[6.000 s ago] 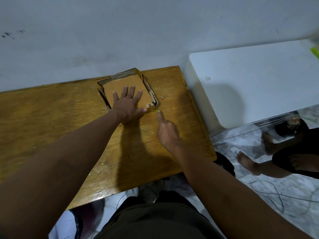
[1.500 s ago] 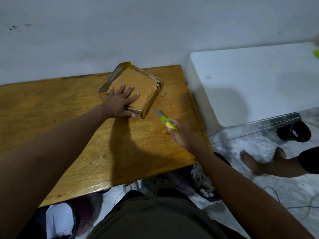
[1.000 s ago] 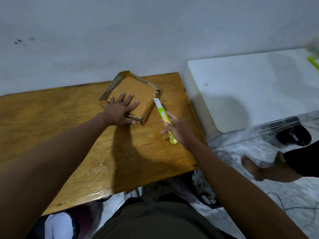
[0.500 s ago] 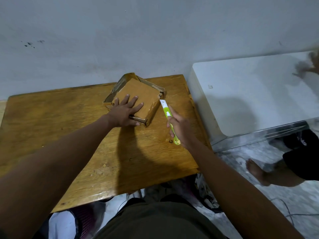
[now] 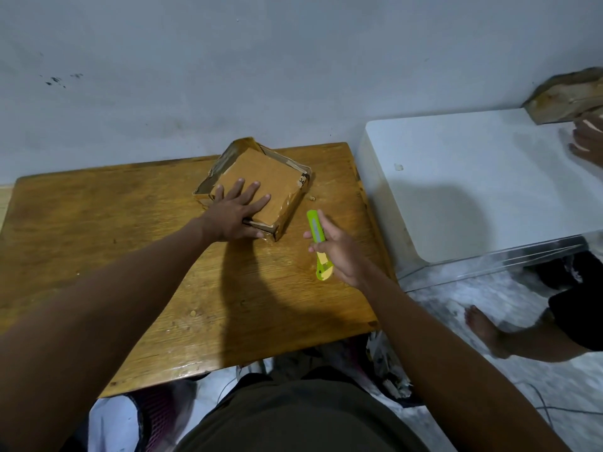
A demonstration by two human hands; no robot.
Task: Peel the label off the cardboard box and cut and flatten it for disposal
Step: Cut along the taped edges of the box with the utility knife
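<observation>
A small brown cardboard box (image 5: 277,181), taped along its edges, lies at the far middle of the wooden table (image 5: 98,230). My left hand (image 5: 238,210) presses flat on its top with fingers spread. A green utility knife (image 5: 318,243) is gripped in my right hand (image 5: 339,252), just right of the box and apart from it. No blade shows at the knife's tip. A scrap of label with black print (image 5: 301,181) remains at the box's right corner.
A white low cabinet (image 5: 473,177) stands right of the table. Another person's hand (image 5: 587,138) and another cardboard piece (image 5: 567,99) are at its far right, and a bare foot (image 5: 483,331) rests on the floor. Small cardboard crumbs (image 5: 311,199) lie beside the box.
My right hand has drawn the knife back from the box's right side toward me, and the blade that showed earlier is no longer visible. The left hand stays pressed on the box.
</observation>
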